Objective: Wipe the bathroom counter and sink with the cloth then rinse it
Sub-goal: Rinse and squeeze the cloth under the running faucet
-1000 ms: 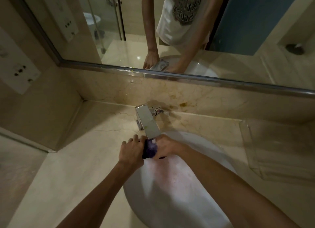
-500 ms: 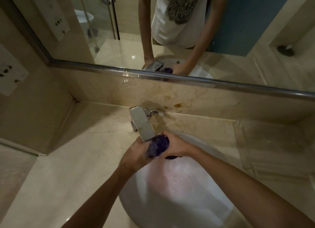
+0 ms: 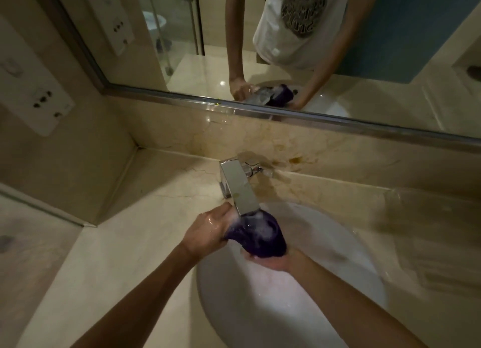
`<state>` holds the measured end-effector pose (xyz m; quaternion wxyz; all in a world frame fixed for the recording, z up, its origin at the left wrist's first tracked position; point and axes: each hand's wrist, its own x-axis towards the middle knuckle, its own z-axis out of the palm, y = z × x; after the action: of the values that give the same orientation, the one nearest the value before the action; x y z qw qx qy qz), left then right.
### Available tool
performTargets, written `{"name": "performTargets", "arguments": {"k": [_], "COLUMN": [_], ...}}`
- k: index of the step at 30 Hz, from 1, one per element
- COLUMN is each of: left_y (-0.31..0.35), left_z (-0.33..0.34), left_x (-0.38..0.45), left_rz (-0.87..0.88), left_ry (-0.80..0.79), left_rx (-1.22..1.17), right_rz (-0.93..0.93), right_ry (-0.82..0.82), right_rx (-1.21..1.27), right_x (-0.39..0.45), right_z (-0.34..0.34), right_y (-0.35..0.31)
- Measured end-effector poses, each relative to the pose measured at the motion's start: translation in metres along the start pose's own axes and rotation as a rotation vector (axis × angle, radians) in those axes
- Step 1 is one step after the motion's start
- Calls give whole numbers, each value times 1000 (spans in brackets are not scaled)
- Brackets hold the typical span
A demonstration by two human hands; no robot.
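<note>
Biggest first: I see the mirror (image 3: 338,48) across the top, reflecting a person in a white printed shirt and both arms. Below it the beige marble desk (image 3: 125,243) runs left to right, with a stained backsplash (image 3: 286,150) behind. A socket panel (image 3: 33,100) sits on the left wall. A clear tray (image 3: 429,230) lies on the desk at far right, blurred.

The white round sink (image 3: 325,308) fills the lower middle. A square chrome faucet (image 3: 240,189) juts over its back rim, water running from the spout.

The purple cloth (image 3: 256,235) is bunched into a wad right under the spout, over the basin, between both hands. It looks dark, soaked, glossy, with white foam or splashing water on top. It touches the faucet tip or sits just below it; I can't tell which.

Left hand (image 3: 208,229): wet, fingers curled around the cloth's left side, thumb up near the faucet edge, gripping. Right hand (image 3: 270,263): palm up beneath the cloth, cupping its lower right end, fingers mostly hidden under the wad, so I read it as loosely closed on the cloth. Both forearms come in from the bottom edge, over the sink.
</note>
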<state>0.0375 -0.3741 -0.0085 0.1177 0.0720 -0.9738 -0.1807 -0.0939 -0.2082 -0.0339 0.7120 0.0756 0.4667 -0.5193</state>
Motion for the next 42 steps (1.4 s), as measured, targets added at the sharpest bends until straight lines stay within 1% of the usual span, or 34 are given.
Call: {"name": "performTargets", "arguments": {"k": [2, 3, 4, 5, 6, 7, 9, 11, 12, 14, 15, 17, 19, 20, 22, 24, 26, 28, 30, 31, 32, 34, 36, 37, 38, 40, 42], "left_y": [0, 0, -1, -1, -1, -2, -5, -6, -5, 2, 5, 6, 8, 11, 26, 47, 61, 70, 72, 71, 69, 67, 69, 71, 73, 76, 75], "left_z": [5, 6, 7, 7, 8, 10, 14, 18, 20, 21, 21, 25, 31, 35, 36, 31, 33, 37, 38, 37, 36, 32, 23, 17, 10, -4, -14], "left_x": [3, 4, 6, 8, 11, 15, 17, 17, 17, 19, 20, 20, 12, 8, 4, 5, 6, 8, 9, 9, 9, 8, 3, 1, -2, -6, -10], "left_rz": [120, 181, 238, 298, 364, 437, 558, 614, 631, 677, 698, 728, 672, 599, 389, 144, -92, -253, -369, -398, -408, -355, -279, -233, -165, -4, 123], "left_ry": [-6, -3, 7, 21, 44, 70, 90, 77, 81, 100, 112, 120, 81, 34, -140, -337, -442, -493, -577, -639, -696, -756, -765, -753, -708, -530, -331], "left_rx": [87, 113, 123, 129, 148, 178, 233, 243, 238, 215, 220, 257, 280, 275, 273, 289, 286, 306, 272, 234, 203, 192, 172, 159, 151, 131, 108], "right_rz": [26, 57, 92, 132, 172, 188, 230, 247, 258, 255, 237, 150, 27, -36, -175, -305, -389, -440, -468, -471, -472, -448, -344, -270, -190, -84, -49], "right_ry": [-121, -221, -342, -417, -464, -470, -530, -480, -429, -323, -271, -131, 80, 192, 353, 473, 547, 567, 541, 529, 526, 528, 488, 425, 330, 141, 38], "right_rx": [29, 73, 60, 89, 137, 124, -18, -173, -225, -258, -284, -477, -674, -749, -936, -1217, -1536, -1781, -1928, -1967, -1964, -1860, -1627, -1460, -1268, -833, -285], "right_x": [-5, -5, -14, -20, -22, -27, -35, -47, -55, -68, -72, -78, -74, -72, -66, -55, -43, -29, -21, -20, -21, -29, -50, -64, -79, -112, -137], "right_z": [7, 3, 6, 4, -4, -9, -12, -12, -11, -8, -5, 5, 13, 15, 16, 14, 12, 6, 2, 1, 3, 6, 10, 14, 17, 23, 22], "right_y": [11, 13, 10, 7, 4, 1, -8, -16, -19, -21, -20, -15, -4, 1, 10, 13, 12, 12, 11, 12, 14, 21, 26, 26, 25, 20, 20]}}
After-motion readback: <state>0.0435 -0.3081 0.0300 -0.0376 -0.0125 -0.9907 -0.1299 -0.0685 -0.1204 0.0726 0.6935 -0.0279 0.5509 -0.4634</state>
